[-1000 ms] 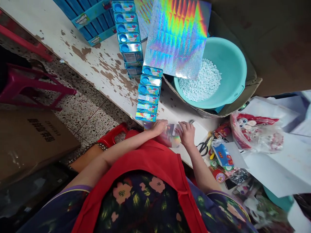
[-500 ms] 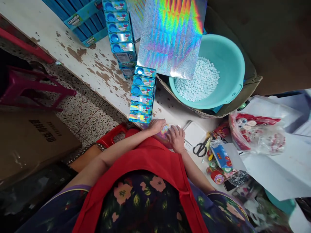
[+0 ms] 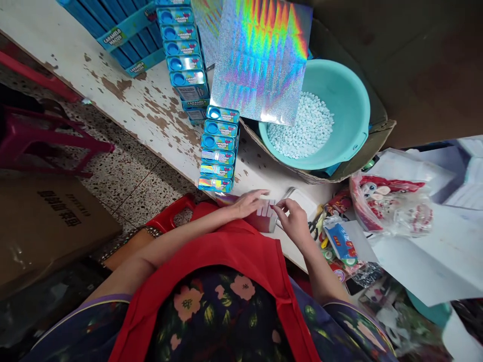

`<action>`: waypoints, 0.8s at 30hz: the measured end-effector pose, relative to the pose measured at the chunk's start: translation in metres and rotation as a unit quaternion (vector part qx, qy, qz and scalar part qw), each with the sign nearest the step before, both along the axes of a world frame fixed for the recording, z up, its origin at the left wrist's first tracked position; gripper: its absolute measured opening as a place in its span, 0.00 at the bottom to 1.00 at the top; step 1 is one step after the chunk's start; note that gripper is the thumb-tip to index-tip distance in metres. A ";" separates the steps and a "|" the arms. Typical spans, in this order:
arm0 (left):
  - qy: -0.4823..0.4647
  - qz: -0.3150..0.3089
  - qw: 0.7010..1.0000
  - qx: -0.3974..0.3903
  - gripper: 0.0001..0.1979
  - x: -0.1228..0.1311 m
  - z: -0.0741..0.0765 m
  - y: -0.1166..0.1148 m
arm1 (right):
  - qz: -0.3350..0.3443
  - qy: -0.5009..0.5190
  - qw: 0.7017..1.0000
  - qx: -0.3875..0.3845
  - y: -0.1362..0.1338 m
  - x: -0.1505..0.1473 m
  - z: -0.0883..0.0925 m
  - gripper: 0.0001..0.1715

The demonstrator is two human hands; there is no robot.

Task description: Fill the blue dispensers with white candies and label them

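Note:
In the head view, my left hand (image 3: pixel 248 204) lies with fingers stretched out over the near part of a shiny sheet (image 3: pixel 268 222) with pale strips on it, close to my apron. My right hand (image 3: pixel 294 217) is raised at the sheet's right edge, thumb and forefinger pinched together. Whatever is between those fingertips is too small to make out. Just beyond my left hand stands a row of small blue candy tins (image 3: pixel 216 171) marked "Caramelo Macizo", some with reflective strips on top. Behind my right hand, a white flat box (image 3: pixel 305 201) is partly hidden.
A turquoise basin (image 3: pixel 350 125) of white candies sits in a cardboard box (image 3: pixel 377 146). Rainbow holographic sheets (image 3: pixel 260 65) overlap its rim. More blue tins (image 3: pixel 181 48) and packed cartons (image 3: pixel 116 37) stand at the back left. Plastic bags (image 3: pixel 400 206) and papers (image 3: pixel 418 266) crowd the right.
My right hand has lifted and moved right, from lying on the sheet to a pinch at its edge. My left hand's fingers have straightened, and more of the sheet shows.

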State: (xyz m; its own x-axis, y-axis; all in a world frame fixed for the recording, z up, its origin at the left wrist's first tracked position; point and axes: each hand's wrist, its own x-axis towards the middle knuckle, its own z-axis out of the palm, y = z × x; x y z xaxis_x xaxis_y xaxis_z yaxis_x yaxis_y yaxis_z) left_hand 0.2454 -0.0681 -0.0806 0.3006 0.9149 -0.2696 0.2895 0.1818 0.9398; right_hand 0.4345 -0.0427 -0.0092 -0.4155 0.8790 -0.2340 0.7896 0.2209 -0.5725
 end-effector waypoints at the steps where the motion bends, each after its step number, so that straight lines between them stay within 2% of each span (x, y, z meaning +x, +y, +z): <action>1: -0.041 -0.012 0.999 -0.029 0.19 0.000 0.009 -0.001 | -0.004 0.013 1.000 -0.015 0.003 -0.002 0.008 0.13; 4: -0.048 -0.007 0.995 -0.082 0.12 -0.004 0.033 -0.005 | -0.014 0.036 0.999 -0.036 0.010 -0.009 0.029 0.12; 8: 0.041 0.030 0.999 -0.014 0.12 -0.022 0.067 -0.013 | -0.042 0.081 0.995 -0.043 0.014 -0.025 0.048 0.13; 11: 0.100 0.052 0.992 0.058 0.13 -0.048 0.099 -0.020 | -0.065 0.131 0.988 -0.045 0.015 -0.048 0.058 0.13; 13: 0.129 0.088 0.985 0.067 0.12 -0.072 0.117 -0.021 | -0.064 0.166 0.982 -0.056 0.019 -0.071 0.060 0.12; 15: 0.156 0.123 0.978 0.057 0.11 -0.100 0.129 -0.016 | -0.049 0.194 0.978 -0.056 0.027 -0.098 0.058 0.12; 17: 0.180 0.141 0.971 0.063 0.10 -0.130 0.133 -0.006 | -0.030 0.203 0.978 -0.027 0.040 -0.128 0.051 0.12; 19: 0.192 0.145 0.967 0.086 0.10 -0.157 0.128 0.008 | -0.020 0.194 0.981 0.014 0.056 -0.158 0.042 0.11; 22: 0.189 0.146 0.965 0.112 0.10 -0.188 0.113 0.032 | -0.021 0.155 0.986 0.058 0.077 -0.192 0.028 0.09; 24: 0.185 0.144 0.965 0.118 0.09 -0.198 0.100 0.045 | -0.027 0.129 0.988 0.085 0.086 -0.206 0.020 0.08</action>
State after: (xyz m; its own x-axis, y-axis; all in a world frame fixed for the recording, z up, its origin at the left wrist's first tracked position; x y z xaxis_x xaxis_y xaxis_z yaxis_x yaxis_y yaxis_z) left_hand 0.0470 -0.0228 0.0194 -0.0532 0.9951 -0.0828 0.5829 0.0982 0.8066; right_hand 0.2287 0.0435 0.0111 -0.3933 0.9191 0.0257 0.6358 0.2921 -0.7144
